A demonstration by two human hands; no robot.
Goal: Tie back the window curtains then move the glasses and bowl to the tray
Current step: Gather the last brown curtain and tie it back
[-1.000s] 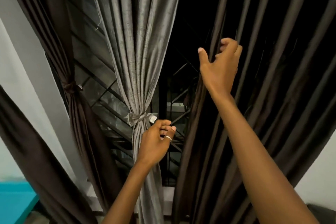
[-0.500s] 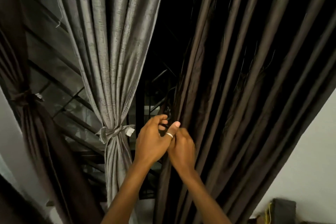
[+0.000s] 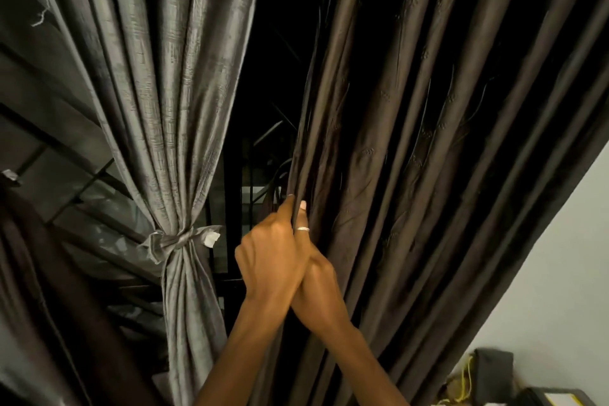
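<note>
Brown curtain (image 3: 379, 158), edge pinched between left fingers (image 3: 285, 212)

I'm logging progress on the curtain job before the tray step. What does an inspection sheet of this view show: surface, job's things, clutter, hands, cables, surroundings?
Surface: nothing seen.
Job's things: grey curtain gathered and tied with a knot; brown curtain hangs loose, untied; glasses, bowl and tray not in view.
Clutter: dark bag-like item in the lower right corner.
Hands: left hand pinches the brown curtain's edge; right hand sits just under it against the folds, its fingers hidden.
Cables: yellow cord beside the bag-like item.
Surroundings: dark window between the curtains; pale wall at right.
</note>
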